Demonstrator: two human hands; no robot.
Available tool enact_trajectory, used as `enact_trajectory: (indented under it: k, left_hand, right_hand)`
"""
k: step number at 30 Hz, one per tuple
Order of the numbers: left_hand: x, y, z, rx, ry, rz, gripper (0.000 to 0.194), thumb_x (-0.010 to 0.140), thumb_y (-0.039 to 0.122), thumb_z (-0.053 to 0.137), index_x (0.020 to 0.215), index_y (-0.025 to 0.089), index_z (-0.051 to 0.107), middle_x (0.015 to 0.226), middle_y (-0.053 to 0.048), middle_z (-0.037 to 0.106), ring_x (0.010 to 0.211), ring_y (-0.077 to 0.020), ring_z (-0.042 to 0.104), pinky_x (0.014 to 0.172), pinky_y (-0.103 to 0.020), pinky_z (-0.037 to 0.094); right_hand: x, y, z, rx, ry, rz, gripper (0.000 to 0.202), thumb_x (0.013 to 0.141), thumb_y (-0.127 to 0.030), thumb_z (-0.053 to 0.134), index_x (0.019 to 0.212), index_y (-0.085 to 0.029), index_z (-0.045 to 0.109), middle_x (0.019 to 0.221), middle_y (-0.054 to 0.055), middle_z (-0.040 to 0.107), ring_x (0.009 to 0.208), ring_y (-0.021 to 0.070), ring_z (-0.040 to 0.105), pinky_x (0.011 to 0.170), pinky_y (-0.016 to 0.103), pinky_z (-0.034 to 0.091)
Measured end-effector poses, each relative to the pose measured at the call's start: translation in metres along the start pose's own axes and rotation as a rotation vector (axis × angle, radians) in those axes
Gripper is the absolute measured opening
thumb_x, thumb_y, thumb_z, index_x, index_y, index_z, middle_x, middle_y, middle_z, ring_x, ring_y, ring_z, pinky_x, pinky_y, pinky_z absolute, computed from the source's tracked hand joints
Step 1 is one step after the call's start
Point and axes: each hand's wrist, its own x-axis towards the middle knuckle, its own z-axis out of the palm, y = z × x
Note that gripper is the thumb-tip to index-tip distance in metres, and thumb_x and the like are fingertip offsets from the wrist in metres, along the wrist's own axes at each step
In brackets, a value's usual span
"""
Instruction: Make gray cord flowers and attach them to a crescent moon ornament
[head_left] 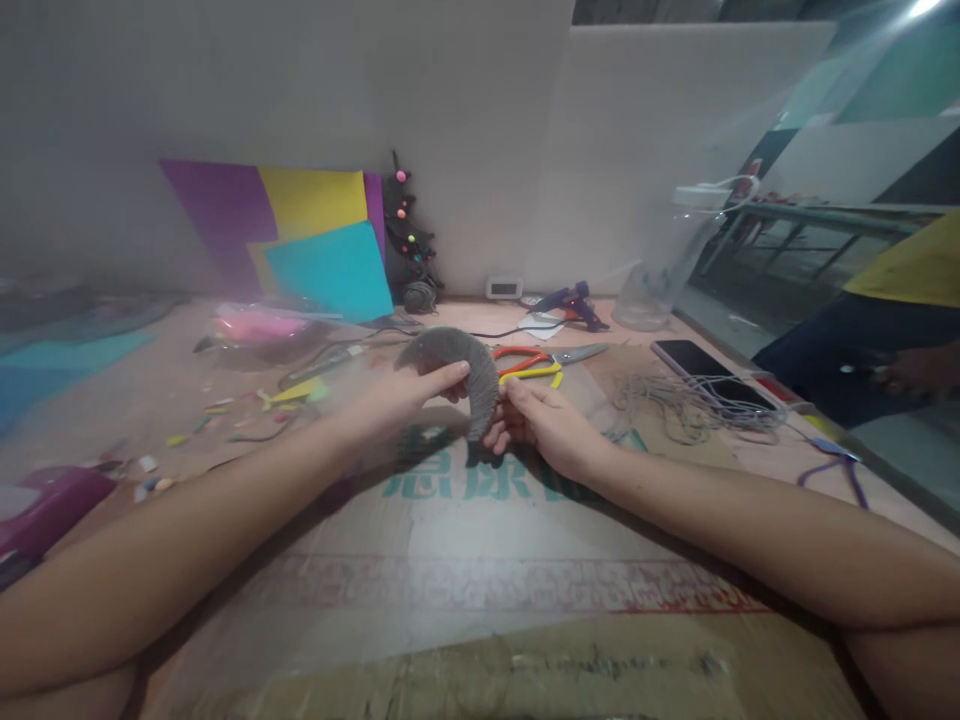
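A crescent-shaped piece wrapped in grey cord is held up over the middle of the table. My left hand grips it from the left, thumb on its face and fingers behind. At its lower right edge is my right hand, with curled fingers touching the crescent near its lower tip. Thumb and forefinger of that hand are pinched together; whatever lies between them is too small to see. Just behind lie scissors with red and yellow handles. To the right, loose grey cord lies in a tangled heap.
A cardboard sheet covers the table's front. Behind stand coloured sheets, a dark decorated tree, a small display, a glue gun and a clear jug. A phone lies right; another person stands beyond.
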Motion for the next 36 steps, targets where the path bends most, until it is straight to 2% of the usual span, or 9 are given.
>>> enact_trajectory:
  k: [5, 8, 10, 14, 16, 19, 26, 31, 36]
  left_hand:
    - [-0.004, 0.003, 0.002, -0.01, -0.007, -0.078, 0.04, 0.085, 0.057, 0.062, 0.091, 0.019, 0.074, 0.092, -0.008, 0.074, 0.091, -0.0251, 0.067, 0.085, -0.038, 0.051]
    - [-0.005, 0.009, 0.004, 0.016, -0.052, -0.106, 0.038, 0.084, 0.055, 0.065, 0.088, 0.018, 0.073, 0.092, -0.007, 0.075, 0.09, -0.0249, 0.067, 0.084, -0.037, 0.052]
    - [-0.004, 0.013, 0.003, -0.019, -0.013, -0.031, 0.034, 0.083, 0.048, 0.069, 0.1, 0.018, 0.072, 0.101, -0.008, 0.075, 0.092, -0.0236, 0.068, 0.082, -0.035, 0.053]
    - [0.005, 0.011, -0.007, -0.049, 0.195, 0.188, 0.048, 0.081, 0.037, 0.075, 0.124, 0.021, 0.063, 0.122, -0.009, 0.069, 0.108, -0.023, 0.066, 0.09, -0.034, 0.054]
    - [0.008, 0.008, -0.013, 0.016, 0.271, 0.248, 0.044, 0.08, 0.036, 0.076, 0.119, 0.02, 0.064, 0.117, -0.009, 0.071, 0.106, -0.0231, 0.066, 0.089, -0.035, 0.054]
    - [0.01, 0.004, -0.017, 0.129, 0.289, 0.273, 0.033, 0.082, 0.037, 0.075, 0.109, 0.02, 0.07, 0.109, -0.008, 0.074, 0.099, -0.0227, 0.069, 0.086, -0.036, 0.055]
    - [0.008, 0.009, -0.019, 0.248, 0.288, 0.139, 0.027, 0.087, 0.042, 0.067, 0.098, 0.02, 0.077, 0.099, -0.006, 0.078, 0.09, -0.0249, 0.07, 0.085, -0.038, 0.052]
    - [0.011, 0.007, -0.023, 0.337, 0.284, 0.199, 0.034, 0.094, 0.047, 0.056, 0.094, 0.019, 0.074, 0.089, -0.004, 0.076, 0.086, -0.023, 0.068, 0.077, -0.033, 0.048]
    - [0.014, 0.003, -0.024, 0.226, 0.303, 0.176, 0.046, 0.097, 0.055, 0.045, 0.095, 0.017, 0.071, 0.094, -0.007, 0.075, 0.085, -0.0221, 0.067, 0.073, -0.031, 0.049]
  right_hand:
    - [-0.001, -0.004, 0.001, -0.072, 0.051, -0.026, 0.042, 0.074, -0.053, 0.079, 0.089, -0.017, 0.062, 0.069, -0.001, 0.066, 0.059, 0.0109, 0.064, 0.056, 0.024, 0.054]
    - [-0.002, -0.006, 0.001, -0.155, 0.052, -0.013, 0.036, 0.074, -0.045, 0.079, 0.086, -0.017, 0.061, 0.063, -0.004, 0.064, 0.057, 0.0104, 0.064, 0.056, 0.023, 0.054]
    - [-0.002, -0.006, 0.002, -0.177, 0.079, -0.018, 0.033, 0.075, -0.043, 0.078, 0.083, -0.018, 0.058, 0.061, -0.004, 0.064, 0.056, 0.01, 0.063, 0.056, 0.023, 0.054]
    - [-0.001, -0.005, 0.001, -0.186, 0.128, -0.033, 0.033, 0.075, -0.043, 0.076, 0.085, -0.019, 0.056, 0.061, -0.005, 0.063, 0.054, 0.0101, 0.063, 0.055, 0.023, 0.054]
    - [0.0, -0.005, 0.001, -0.181, 0.131, -0.03, 0.033, 0.075, -0.043, 0.076, 0.085, -0.019, 0.055, 0.062, -0.005, 0.063, 0.053, 0.0103, 0.063, 0.054, 0.023, 0.054]
    - [0.0, -0.004, 0.001, -0.19, 0.121, -0.03, 0.033, 0.076, -0.043, 0.075, 0.086, -0.019, 0.055, 0.062, -0.006, 0.062, 0.053, 0.0097, 0.063, 0.054, 0.023, 0.054]
    - [-0.001, -0.006, 0.003, -0.231, 0.092, -0.045, 0.029, 0.078, -0.04, 0.072, 0.085, -0.019, 0.054, 0.066, -0.006, 0.062, 0.055, 0.0091, 0.061, 0.055, 0.024, 0.054]
    - [-0.003, -0.007, 0.004, -0.272, 0.089, -0.04, 0.025, 0.08, -0.037, 0.069, 0.085, -0.019, 0.053, 0.064, -0.006, 0.061, 0.053, 0.0085, 0.06, 0.055, 0.022, 0.052]
    - [-0.003, -0.007, 0.003, -0.232, 0.129, -0.014, 0.026, 0.08, -0.038, 0.07, 0.084, -0.019, 0.054, 0.061, -0.007, 0.061, 0.053, 0.0088, 0.062, 0.054, 0.021, 0.052]
